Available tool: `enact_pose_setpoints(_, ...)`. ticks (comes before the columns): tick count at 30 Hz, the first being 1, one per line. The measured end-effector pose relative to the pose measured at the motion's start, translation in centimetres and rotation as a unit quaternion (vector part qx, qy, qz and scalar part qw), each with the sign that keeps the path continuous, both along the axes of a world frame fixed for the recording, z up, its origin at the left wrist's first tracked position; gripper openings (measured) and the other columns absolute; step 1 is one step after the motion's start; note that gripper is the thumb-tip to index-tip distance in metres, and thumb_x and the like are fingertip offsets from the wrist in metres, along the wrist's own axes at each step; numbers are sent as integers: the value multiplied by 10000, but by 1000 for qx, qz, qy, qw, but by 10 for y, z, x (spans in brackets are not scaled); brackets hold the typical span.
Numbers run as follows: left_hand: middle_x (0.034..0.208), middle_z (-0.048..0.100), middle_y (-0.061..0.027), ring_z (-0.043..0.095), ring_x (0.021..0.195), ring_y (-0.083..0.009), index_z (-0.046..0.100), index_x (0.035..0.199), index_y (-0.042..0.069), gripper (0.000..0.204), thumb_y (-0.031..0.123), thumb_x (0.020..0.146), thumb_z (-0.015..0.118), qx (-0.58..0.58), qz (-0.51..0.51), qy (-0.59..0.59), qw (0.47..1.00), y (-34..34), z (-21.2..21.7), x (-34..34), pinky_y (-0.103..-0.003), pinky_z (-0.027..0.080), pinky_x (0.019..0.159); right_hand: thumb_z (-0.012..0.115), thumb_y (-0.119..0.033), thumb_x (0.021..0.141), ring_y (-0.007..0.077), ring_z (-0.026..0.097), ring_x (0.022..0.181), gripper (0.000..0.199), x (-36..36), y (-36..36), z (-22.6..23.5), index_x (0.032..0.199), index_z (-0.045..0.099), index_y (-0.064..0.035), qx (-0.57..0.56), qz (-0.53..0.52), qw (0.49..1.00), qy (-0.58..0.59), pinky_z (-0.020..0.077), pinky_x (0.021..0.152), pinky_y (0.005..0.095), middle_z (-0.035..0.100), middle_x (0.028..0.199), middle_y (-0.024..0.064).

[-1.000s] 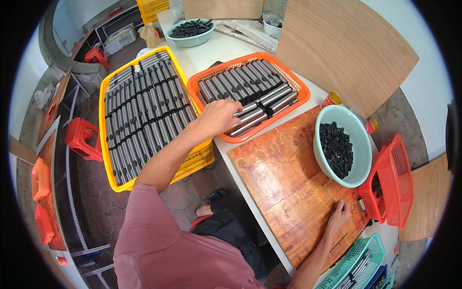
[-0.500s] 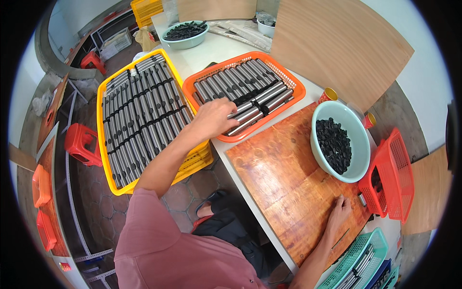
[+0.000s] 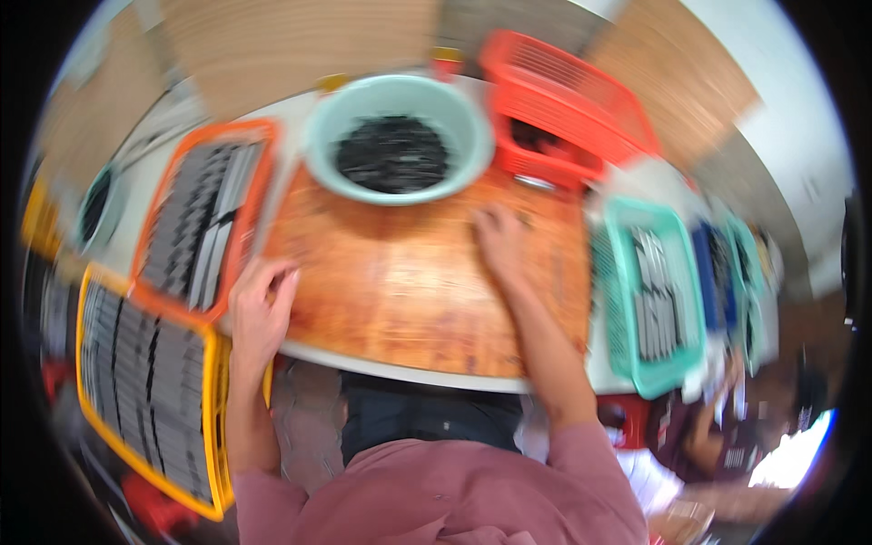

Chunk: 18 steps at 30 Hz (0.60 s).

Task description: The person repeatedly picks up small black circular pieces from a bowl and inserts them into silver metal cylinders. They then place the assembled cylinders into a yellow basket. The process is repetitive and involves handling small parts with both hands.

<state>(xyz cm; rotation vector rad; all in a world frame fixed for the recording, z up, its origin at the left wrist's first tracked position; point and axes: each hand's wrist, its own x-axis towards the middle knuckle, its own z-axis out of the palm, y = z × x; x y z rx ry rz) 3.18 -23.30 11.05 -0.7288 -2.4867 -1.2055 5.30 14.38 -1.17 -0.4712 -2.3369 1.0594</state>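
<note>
Beside the orange basket (image 3: 251, 168), my left hand (image 3: 262, 304) hovers near the left edge of the wooden board (image 3: 400, 309). Its fingers are loosely curled, with a gap between thumb and forefinger and nothing visible in it. Rows of metal tubes (image 3: 186, 218) with black pieces on them fill that basket. My right hand (image 3: 498, 238) rests on the board's right half, fingers apart and empty, slightly blurred. Just beyond it stands a pale green basin (image 3: 318, 154) with a heap of small black pieces (image 3: 392, 156). A short metal piece (image 3: 534, 183) lies by the red basket (image 3: 581, 100).
A yellow crate (image 3: 218, 427) full of similar tubes stands at the left. On the right, a green basket (image 3: 621, 363) holds more tubes, with a blue container (image 3: 713, 272) beyond. Another person (image 3: 727, 436) is at the lower right. A second basin (image 3: 111, 213) sits far left.
The view has swung to the right. My left hand has come away from the tubes in the orange basket to the board's edge. My right hand still rests on the board.
</note>
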Motion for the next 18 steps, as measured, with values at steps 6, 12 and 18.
enact_pose_setpoints(6, 827, 646, -93, 606, 708, -157, 716, 982, -16, 108, 53, 903, 690, 29, -202, -172, 964, 126, -53, 5, -295, 464, 633, 667, -163, 898, 335, 668, 892, 174, 15, 5, 12, 975, 669, -7, -22, -16, 997, 67, 524, 798, 431, 684, 938, 185)
enact_pose_setpoints(12, 857, 683, -82, 630, 755, -134, 712, 1010, -30, 170, 116, 936, 671, 48, -274, -220, 935, 203, -78, -15, -277, 500, 686, 698, -138, 871, 311, 680, 790, 123, 112, -3, 116, 919, 685, -25, 82, 22, 995, 53, 538, 710, 417, 690, 874, 137)
enact_pose_setpoints(18, 822, 672, -4, 582, 729, -70, 717, 1039, -10, 182, 149, 972, 657, 98, -263, -288, 916, 245, -99, -37, -259, 490, 683, 680, -162, 879, 349, 700, 776, 137, 211, 98, 156, 874, 713, -28, 259, -203, 943, -45, 556, 697, 430, 705, 857, 148)
